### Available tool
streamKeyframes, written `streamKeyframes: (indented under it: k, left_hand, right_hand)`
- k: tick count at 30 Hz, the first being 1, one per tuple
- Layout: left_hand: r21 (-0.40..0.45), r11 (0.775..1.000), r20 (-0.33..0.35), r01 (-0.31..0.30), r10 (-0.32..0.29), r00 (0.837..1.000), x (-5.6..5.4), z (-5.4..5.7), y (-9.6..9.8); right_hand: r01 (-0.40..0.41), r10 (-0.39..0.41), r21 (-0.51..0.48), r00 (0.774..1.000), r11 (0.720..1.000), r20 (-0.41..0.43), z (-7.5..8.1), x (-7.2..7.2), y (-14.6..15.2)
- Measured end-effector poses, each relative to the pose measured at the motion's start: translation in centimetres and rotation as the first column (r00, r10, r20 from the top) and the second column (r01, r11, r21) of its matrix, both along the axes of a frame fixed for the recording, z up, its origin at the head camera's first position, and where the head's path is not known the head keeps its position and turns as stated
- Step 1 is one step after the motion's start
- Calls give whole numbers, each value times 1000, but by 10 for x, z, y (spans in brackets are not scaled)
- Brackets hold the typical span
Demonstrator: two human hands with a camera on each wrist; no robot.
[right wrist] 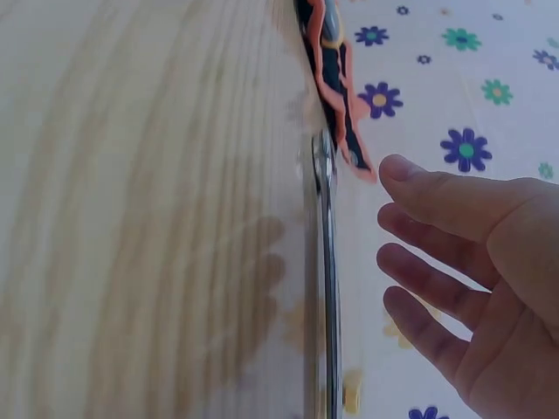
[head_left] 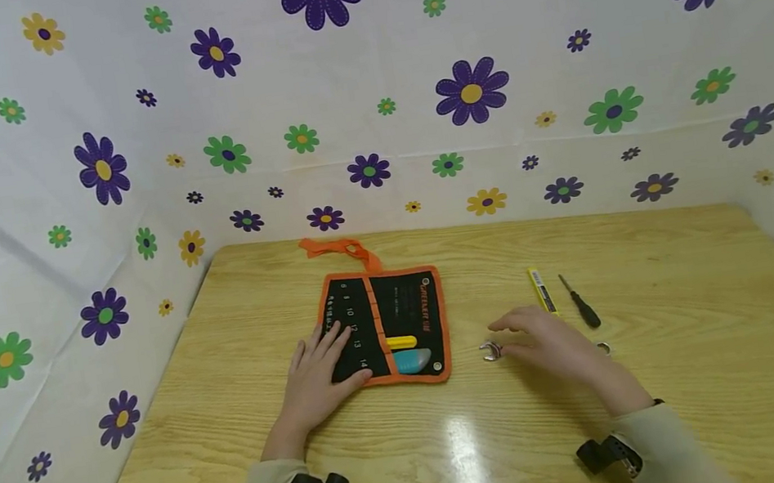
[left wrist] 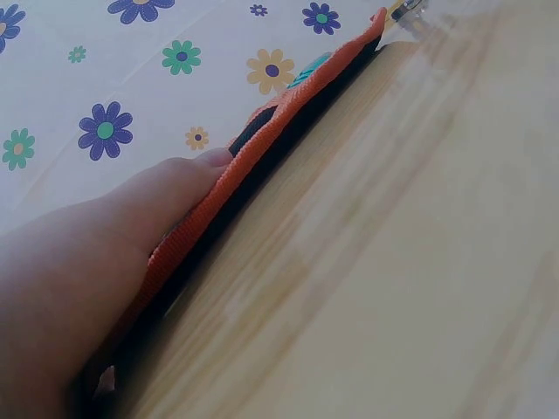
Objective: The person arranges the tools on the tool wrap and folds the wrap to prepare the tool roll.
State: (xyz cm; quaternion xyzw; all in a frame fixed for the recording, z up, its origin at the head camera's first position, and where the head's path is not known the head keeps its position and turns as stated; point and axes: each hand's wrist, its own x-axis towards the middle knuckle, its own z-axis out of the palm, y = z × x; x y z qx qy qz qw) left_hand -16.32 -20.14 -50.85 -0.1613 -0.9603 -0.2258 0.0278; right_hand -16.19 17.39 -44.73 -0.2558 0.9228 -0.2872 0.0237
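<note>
A black tool pouch (head_left: 407,305) with orange trim lies unfolded on the table, numbers printed along its pocket strip. My left hand (head_left: 317,375) rests on its left part with fingers spread; in the left wrist view the thumb (left wrist: 188,188) lies over the orange edge. A yellow-handled tool (head_left: 401,342) and a teal-and-grey handle (head_left: 413,361) stick out of the pockets. To the right, my right hand (head_left: 550,342) hovers above a silver wrench (right wrist: 328,262), fingers loosely bent and apart from it. The hand hides most of the wrench's shaft in the head view.
Beyond the right hand lie a yellow-and-white strip-shaped item (head_left: 542,291) and a screwdriver (head_left: 582,305) with a dark handle. An orange tie strap (head_left: 343,246) trails behind the pouch. Flower-printed cloth (head_left: 390,51) hangs around the wooden table (head_left: 699,296).
</note>
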Motion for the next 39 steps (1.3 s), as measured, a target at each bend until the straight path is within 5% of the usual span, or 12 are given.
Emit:
streamKeyframes:
  k: [9,39]
  left_hand:
    - [-12,1000,15,0,1,1000,-1,-3,0]
    - [-20,1000,5,-5,5,1000,0,2,0]
  right_hand:
    - [-23,24,44,999,999,-23,2,6,26]
    - [-120,120,90,993,989,2,-5,-9,11]
